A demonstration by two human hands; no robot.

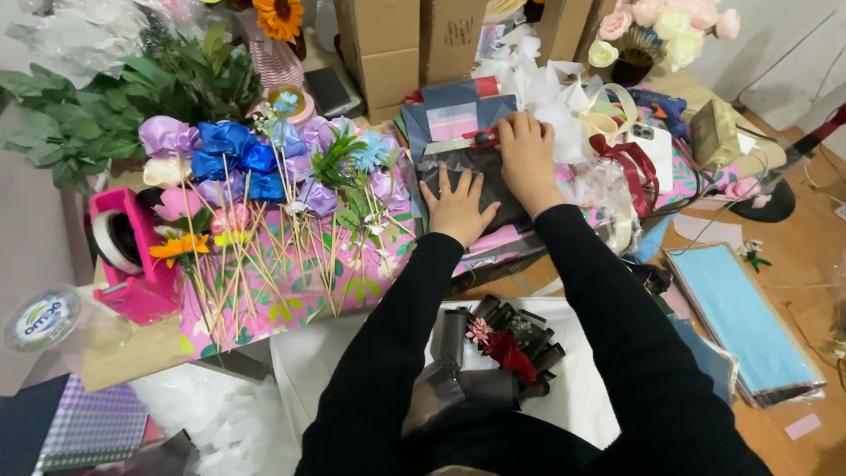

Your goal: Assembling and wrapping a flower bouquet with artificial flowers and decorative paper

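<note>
So we've got our left hand [456, 204] flat, fingers spread, pressing on the dark sheet of wrapping paper [471, 181] — nothing pinched, just pinning it so it doesn't slide. Our right hand [529, 157] sits at about 1 o'clock from the left, palm down on the far edge of that same sheet, fingers curled over by the red-handled scissors [480, 137]; we honestly can't tell if it's closed around anything or just resting. The dark sheet lies on top of a stack of coloured papers [458, 110], a bit beyond the middle of the table. At 9 o'clock from our hands there's a bunch of paper flowers on sticks [256, 176] spread over a pink floral sheet [291, 304], probably fanned out so each stem is easy to grab. Further toward 9 sits a pink tape dispenser [132, 256]. At 6 o'clock, close to our body, a small black-wrapped bouquet [498, 348] with a red bloom rests on white paper [352, 353]. At 3 o'clock there's red ribbon [630, 163], and toward 4 a pack of light blue sheets [740, 317].
</note>
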